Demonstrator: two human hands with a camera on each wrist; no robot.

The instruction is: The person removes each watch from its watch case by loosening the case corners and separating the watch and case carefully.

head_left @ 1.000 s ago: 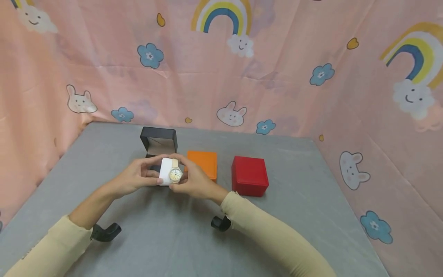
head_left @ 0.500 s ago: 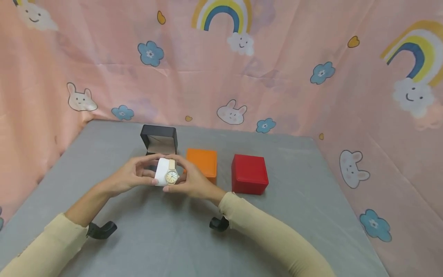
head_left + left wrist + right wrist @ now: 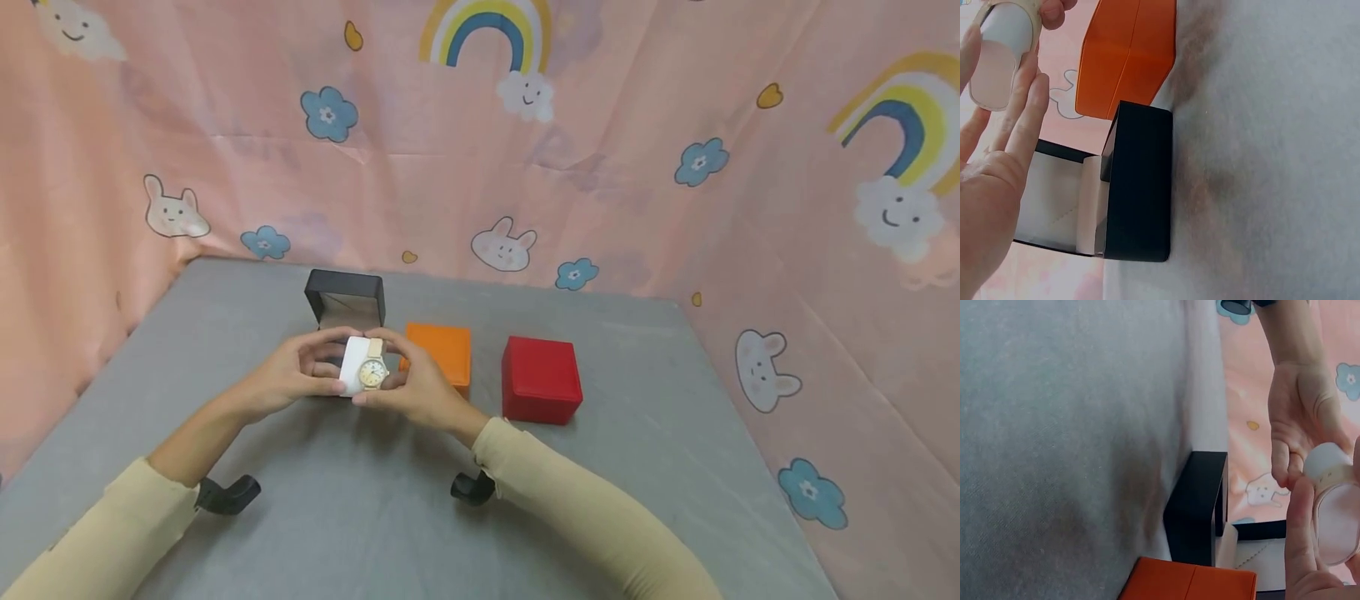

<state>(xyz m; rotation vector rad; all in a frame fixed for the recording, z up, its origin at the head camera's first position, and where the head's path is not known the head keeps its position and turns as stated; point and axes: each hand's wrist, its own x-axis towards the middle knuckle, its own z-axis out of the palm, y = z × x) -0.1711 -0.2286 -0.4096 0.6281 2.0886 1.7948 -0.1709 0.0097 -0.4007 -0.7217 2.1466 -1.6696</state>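
Note:
A wristwatch (image 3: pixel 373 372) with a cream strap and pale dial is wrapped round a white watch cushion (image 3: pixel 351 360). My left hand (image 3: pixel 287 379) holds the cushion's left end between thumb and fingers. From the other side, my right hand (image 3: pixel 427 390) grips the watch end, thumb low and index finger on top. Both hands keep the cushion raised in front of an open black watch box (image 3: pixel 345 292), whose lid stands up. In the left wrist view, the box (image 3: pixel 1140 181) sits below the cushion, its pale lining showing.
To the right of the black box stands an orange box (image 3: pixel 442 352), partly behind the right hand. Farther right is a closed red box (image 3: pixel 542 379). Black curved pieces (image 3: pixel 228 495) jut from both sleeves over the grey tabletop. A pink patterned cloth (image 3: pixel 420 183) hangs behind.
Both hands have shifted slightly left with the cushion and watch, and risen a little. The grip stays much the same, and the boxes stay put.

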